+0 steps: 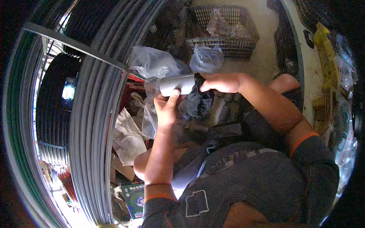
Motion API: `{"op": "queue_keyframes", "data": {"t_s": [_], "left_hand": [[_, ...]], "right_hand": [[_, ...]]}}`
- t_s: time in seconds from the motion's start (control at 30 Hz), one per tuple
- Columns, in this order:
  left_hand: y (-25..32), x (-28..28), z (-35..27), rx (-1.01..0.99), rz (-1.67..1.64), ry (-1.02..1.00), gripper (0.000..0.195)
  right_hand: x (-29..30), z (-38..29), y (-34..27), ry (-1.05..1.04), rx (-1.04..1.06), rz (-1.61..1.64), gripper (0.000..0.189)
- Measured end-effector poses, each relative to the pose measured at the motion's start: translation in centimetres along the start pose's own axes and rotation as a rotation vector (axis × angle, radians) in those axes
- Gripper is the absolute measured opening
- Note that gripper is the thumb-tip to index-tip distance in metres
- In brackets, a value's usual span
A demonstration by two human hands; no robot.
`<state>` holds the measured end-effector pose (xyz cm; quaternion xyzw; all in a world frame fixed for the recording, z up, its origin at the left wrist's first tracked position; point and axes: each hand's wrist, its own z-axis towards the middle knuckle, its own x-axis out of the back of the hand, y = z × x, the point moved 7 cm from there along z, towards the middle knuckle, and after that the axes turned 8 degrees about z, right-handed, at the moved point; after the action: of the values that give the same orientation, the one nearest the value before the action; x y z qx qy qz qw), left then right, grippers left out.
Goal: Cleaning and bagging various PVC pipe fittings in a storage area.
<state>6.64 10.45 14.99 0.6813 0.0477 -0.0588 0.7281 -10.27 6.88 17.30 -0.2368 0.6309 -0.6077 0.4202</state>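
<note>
My left hand [168,104] grips a smooth grey cylinder [178,85] from below, its thumb lying along the near side. The cylinder is held roughly level. At its right end my right hand [221,82] pinches a crumpled black cloth [198,99], pressed against that end and hanging down from it. The cloth hides the cylinder's right end. Just beyond the cylinder lie a clear plastic bag [155,61] and a second, bunched clear bag [206,58].
A dark plastic crate [225,47] with plastic-wrapped contents stands on the floor ahead. Long grey pipes or hoses [97,114] behind a metal frame [77,47] line the left. A white bag [128,139] lies beside my left forearm. Yellow items [328,54] and plastic packages stand at the right.
</note>
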Motion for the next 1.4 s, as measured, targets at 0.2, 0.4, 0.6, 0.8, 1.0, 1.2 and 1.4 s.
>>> {"op": "queue_keyframes", "data": {"t_s": [0.2, 0.4, 0.6, 0.8, 1.0, 1.2, 1.4], "left_hand": [[1.2, 1.2, 0.5, -0.055, -0.164, 0.083, 0.029], [0.8, 0.9, 0.5, 0.042, -0.157, 0.015, 0.042], [0.2, 0.3, 0.0, 0.067, -0.101, -0.011, 0.045], [-0.9, -0.9, -0.9, 0.164, -0.118, -0.074, 0.042], [-0.4, -0.7, -0.6, 0.113, -0.129, -0.073, 0.047], [-1.0, -1.5, -1.0, 0.153, -0.139, -0.117, 0.046], [-1.0, -1.3, -1.1, 0.120, -0.066, -0.148, 0.044]], "right_hand": [[3.9, -0.7, 1.5, 0.363, -0.083, -0.006, 0.035], [2.4, -0.3, -0.1, 0.328, 0.272, -0.335, 0.024], [1.7, -2.2, -3.5, 0.524, 0.531, -0.884, 0.022], [-0.7, -1.4, -1.0, 0.085, 0.481, -0.780, 0.013], [1.9, -1.5, -3.2, 0.333, 0.478, -0.605, 0.032], [0.7, -1.8, -2.4, 0.385, 0.456, -0.680, 0.014], [1.6, -2.0, -2.1, 0.450, 0.424, -0.440, 0.019]]}}
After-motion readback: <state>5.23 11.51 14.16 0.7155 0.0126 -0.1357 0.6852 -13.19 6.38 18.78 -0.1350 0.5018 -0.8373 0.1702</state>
